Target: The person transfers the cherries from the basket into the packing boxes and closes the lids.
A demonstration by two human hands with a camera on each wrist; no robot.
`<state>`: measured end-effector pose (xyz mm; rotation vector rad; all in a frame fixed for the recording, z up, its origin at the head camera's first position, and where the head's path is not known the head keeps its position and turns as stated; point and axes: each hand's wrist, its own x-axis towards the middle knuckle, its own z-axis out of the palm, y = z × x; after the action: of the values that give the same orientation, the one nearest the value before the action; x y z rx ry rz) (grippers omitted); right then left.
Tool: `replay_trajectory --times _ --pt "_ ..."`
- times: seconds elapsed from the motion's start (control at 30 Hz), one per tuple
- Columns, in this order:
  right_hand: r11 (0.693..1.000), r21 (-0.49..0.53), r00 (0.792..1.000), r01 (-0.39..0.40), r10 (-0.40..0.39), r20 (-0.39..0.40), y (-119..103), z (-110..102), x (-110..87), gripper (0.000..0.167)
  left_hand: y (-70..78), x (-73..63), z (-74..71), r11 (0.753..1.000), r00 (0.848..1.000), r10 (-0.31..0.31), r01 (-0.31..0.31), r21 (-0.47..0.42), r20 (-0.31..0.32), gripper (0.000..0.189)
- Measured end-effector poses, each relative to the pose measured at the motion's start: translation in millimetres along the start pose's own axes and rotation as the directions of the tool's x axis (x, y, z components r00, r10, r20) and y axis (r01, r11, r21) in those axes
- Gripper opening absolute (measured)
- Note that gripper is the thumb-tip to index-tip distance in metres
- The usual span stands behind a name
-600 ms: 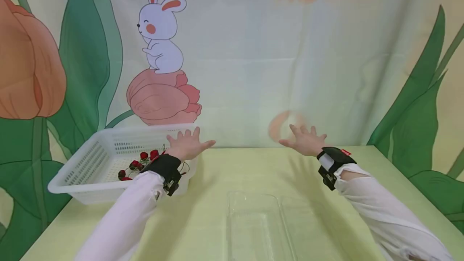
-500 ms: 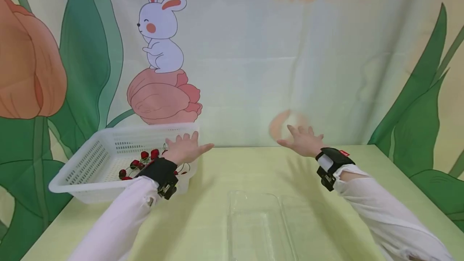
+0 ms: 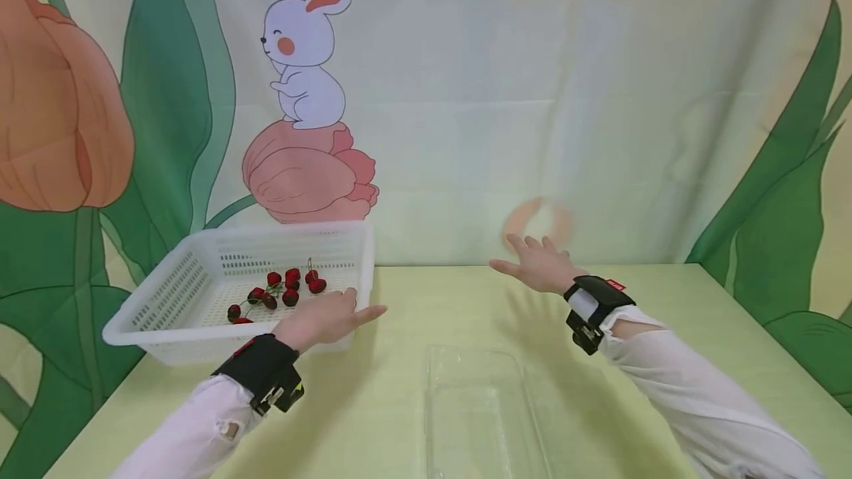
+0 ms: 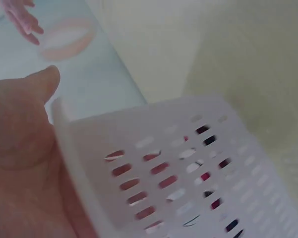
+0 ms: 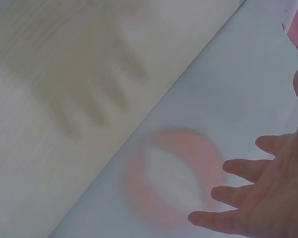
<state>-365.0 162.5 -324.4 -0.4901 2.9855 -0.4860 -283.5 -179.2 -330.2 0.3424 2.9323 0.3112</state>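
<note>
In the head view, my left hand (image 3: 325, 318) hovers over the front right corner of a white slotted basket (image 3: 193, 336). Its thumb sticks out straight to the right, outside the rim, while the other fingers point down into the basket. Skin shows through the slots in the left wrist view, and nothing held can be seen. Several dark red cherries (image 3: 290, 298) with stems lie on the basket's floor, just beyond this hand. My right hand (image 3: 542, 266) hangs in the air over the far right of the table, fingers spread, holding nothing.
A clear plastic tray (image 3: 433, 409) lies at the front middle of the pale yellow table (image 3: 399, 331). Behind the table hangs a printed curtain (image 3: 452, 131) with a rabbit and tulips. The right hand's shadow falls on the table.
My left hand has come down and nearer, its fingers dipping toward the basket and uncovering more cherries. The right hand has shifted slightly left. The head view has turned a little.
</note>
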Motion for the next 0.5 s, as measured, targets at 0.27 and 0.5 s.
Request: replay_trajectory --times 0.27,0.5 --pt "0.999 -0.021 0.999 0.028 -0.029 -0.023 -7 -1 -2.9 0.075 -8.6 7.8 16.7 0.994 0.989 0.108 -0.108 0.005 -0.098 0.046" --pt "0.998 0.007 0.998 0.059 -0.059 -0.035 -9 2 -3.7 0.076 -5.0 11.9 27.4 0.981 0.961 0.195 -0.189 0.048 -0.195 0.031"
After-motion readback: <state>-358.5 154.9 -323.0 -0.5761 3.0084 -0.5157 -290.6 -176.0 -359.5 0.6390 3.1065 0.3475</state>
